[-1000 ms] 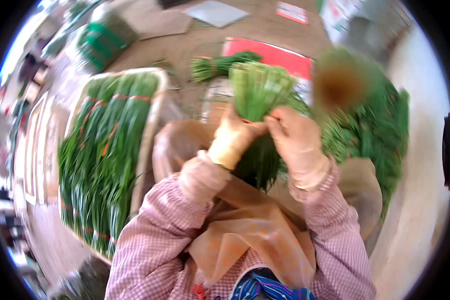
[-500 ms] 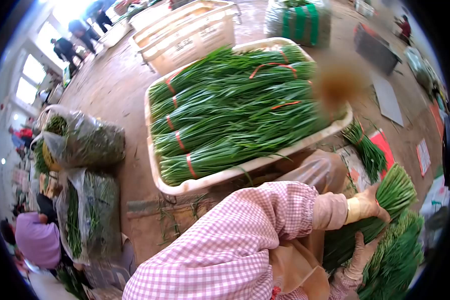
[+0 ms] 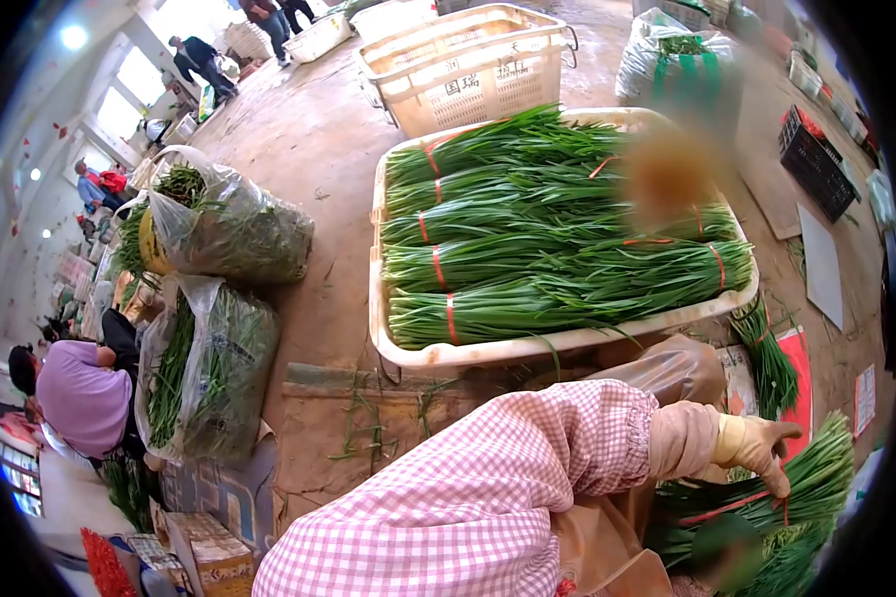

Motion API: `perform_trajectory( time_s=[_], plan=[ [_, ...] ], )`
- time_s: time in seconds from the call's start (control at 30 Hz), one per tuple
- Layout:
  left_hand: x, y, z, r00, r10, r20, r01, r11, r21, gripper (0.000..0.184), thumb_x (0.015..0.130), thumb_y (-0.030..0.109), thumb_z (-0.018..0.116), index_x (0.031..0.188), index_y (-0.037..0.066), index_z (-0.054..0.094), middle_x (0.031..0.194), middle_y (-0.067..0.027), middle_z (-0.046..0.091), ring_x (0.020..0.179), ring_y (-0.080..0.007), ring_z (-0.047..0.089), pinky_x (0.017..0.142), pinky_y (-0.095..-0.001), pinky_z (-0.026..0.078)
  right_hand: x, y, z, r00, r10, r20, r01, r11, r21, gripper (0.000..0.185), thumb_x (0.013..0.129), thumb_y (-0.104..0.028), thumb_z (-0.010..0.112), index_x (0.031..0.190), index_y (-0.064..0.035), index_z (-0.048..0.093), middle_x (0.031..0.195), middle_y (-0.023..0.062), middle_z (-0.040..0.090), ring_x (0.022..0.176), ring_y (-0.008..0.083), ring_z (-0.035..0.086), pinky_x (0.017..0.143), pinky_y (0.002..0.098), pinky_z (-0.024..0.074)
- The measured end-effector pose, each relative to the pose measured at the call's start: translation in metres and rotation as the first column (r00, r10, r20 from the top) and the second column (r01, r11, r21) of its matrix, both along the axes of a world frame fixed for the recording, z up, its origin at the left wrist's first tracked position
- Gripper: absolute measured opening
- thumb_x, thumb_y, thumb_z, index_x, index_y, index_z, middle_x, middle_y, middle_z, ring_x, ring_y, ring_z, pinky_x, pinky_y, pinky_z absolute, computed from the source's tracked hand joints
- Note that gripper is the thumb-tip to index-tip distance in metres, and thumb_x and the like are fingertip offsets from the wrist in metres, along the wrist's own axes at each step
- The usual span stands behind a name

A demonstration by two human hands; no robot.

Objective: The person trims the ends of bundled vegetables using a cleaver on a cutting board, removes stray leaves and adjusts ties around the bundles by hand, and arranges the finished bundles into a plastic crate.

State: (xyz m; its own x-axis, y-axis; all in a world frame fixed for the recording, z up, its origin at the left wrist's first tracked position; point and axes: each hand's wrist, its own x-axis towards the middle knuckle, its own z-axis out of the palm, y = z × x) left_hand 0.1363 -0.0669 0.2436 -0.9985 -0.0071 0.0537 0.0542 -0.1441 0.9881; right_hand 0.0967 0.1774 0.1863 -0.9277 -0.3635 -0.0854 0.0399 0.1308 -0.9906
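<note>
My left hand (image 3: 759, 454), gloved with a yellow cuff, bends over a bundle of green chives (image 3: 816, 473) at the lower right. One finger sticks out to the right, while the lower fingers press against the bundle beside a red band (image 3: 732, 507). That band runs slantwise across the leaves. More chives (image 3: 791, 562) lie beneath, at the bottom edge. A dark blur covers part of them, and my right hand does not show. A pink checked sleeve (image 3: 438, 488) covers my left arm.
A white crate (image 3: 379, 289) of banded chives stands ahead, with an empty cream crate (image 3: 458, 90) behind it. Bagged greens (image 3: 219, 373) stand at left, near a person in purple (image 3: 83, 398). Another chive bundle (image 3: 767, 368) leans by a red sheet (image 3: 795, 350).
The camera view has turned, so the crate appears further right. My right hand has gone from sight. One left finger now points outward, and a red band shows across the bundle.
</note>
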Motion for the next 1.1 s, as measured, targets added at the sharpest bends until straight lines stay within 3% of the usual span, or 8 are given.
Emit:
perform_trajectory(
  time_s=[0.07,0.17,0.27,0.67,0.8,0.87,1.0,1.1],
  plan=[
    [0.003,0.002,-0.004,0.999,0.003,-0.049,-0.003,1.000,-0.012,0.105,0.063,0.039,0.087,0.143,-0.002,0.032,0.122,-0.0181,0.058,0.111,-0.0280,0.057,0.094,-0.0360,0.046,-0.006,0.005,-0.005,1.000,0.003,-0.009,-0.003,1.000,0.007,0.075,0.080,-0.025,0.074,0.140,-0.0022,0.036,0.133,0.0100,0.049,0.117,0.0239,0.050,0.098,0.0361,0.0410],
    [0.032,0.001,0.019,0.883,-0.350,-0.313,0.469,0.672,0.573,0.075,0.071,0.036,0.082,0.128,-0.001,0.050,0.114,-0.0118,0.062,0.102,-0.0183,0.059,0.086,-0.0316,0.048,-0.004,0.003,-0.013,0.999,0.033,-0.002,-0.033,0.999,0.029,0.071,0.080,-0.023,0.073,0.138,-0.0022,0.038,0.132,0.0095,0.050,0.116,0.0232,0.050,0.097,0.0356,0.0416],
    [0.028,0.006,0.015,0.875,-0.358,-0.326,0.482,0.577,0.660,0.077,0.072,0.022,0.082,0.136,0.001,0.045,0.127,-0.0120,0.059,0.111,-0.0224,0.059,0.097,-0.0380,0.046,-0.002,0.002,-0.028,0.998,0.067,0.019,-0.068,0.997,0.034,0.067,0.080,-0.021,0.072,0.136,-0.0022,0.040,0.131,0.0090,0.050,0.115,0.0224,0.050,0.096,0.0350,0.0423],
    [0.014,0.005,0.030,0.961,-0.046,-0.273,0.192,0.822,0.537,0.062,0.076,0.023,0.072,0.130,0.002,0.051,0.119,-0.0086,0.061,0.112,-0.0187,0.054,0.100,-0.0321,0.040,0.008,-0.012,-0.040,0.974,0.215,0.074,-0.224,0.963,0.151,0.054,0.081,-0.013,0.069,0.130,-0.0021,0.049,0.127,0.0070,0.054,0.112,0.0195,0.052,0.092,0.0330,0.0448],
    [0.008,-0.009,0.023,0.984,-0.109,0.142,0.040,0.907,0.419,0.054,0.078,0.020,0.072,0.126,0.004,0.054,0.112,-0.0081,0.063,0.099,-0.0173,0.061,0.087,-0.0311,0.049,0.007,-0.028,-0.027,0.835,0.461,0.300,-0.549,0.670,0.499,0.049,0.082,-0.010,0.068,0.127,-0.0020,0.052,0.126,0.0063,0.055,0.111,0.0185,0.053,0.091,0.0323,0.0457],
    [0.008,-0.002,0.030,0.999,-0.025,-0.038,0.040,0.880,0.473,0.051,0.080,0.021,0.069,0.125,0.003,0.054,0.106,-0.0095,0.065,0.095,-0.0210,0.064,0.084,-0.0340,0.052,0.000,-0.017,-0.027,0.776,0.479,0.410,-0.622,0.688,0.373,0.047,0.082,-0.009,0.068,0.126,-0.0020,0.053,0.125,0.0060,0.056,0.111,0.0180,0.053,0.090,0.0319,0.0461],
    [-0.008,-0.004,0.011,0.995,-0.080,-0.060,0.097,0.921,0.377,0.067,0.075,0.032,0.075,0.129,0.001,0.051,0.113,-0.0118,0.064,0.101,-0.0228,0.064,0.088,-0.0358,0.053,-0.028,0.042,-0.086,0.903,0.303,0.305,-0.223,0.936,-0.272,0.045,0.082,-0.003,0.066,0.126,-0.0059,0.054,0.112,0.0017,0.062,0.099,0.0109,0.057,0.086,0.0274,0.0462],
    [-0.021,-0.009,-0.009,0.993,-0.113,-0.014,0.110,0.922,0.370,0.077,0.072,0.043,0.079,0.129,-0.001,0.051,0.117,-0.0141,0.064,0.102,-0.0239,0.064,0.089,-0.0384,0.054,-0.034,0.049,-0.046,0.973,0.000,0.230,0.049,0.977,-0.208,0.042,0.084,-0.005,0.065,0.125,-0.0061,0.053,0.106,0.0031,0.065,0.093,0.0108,0.060,0.082,0.0257,0.0475]
  ],
)
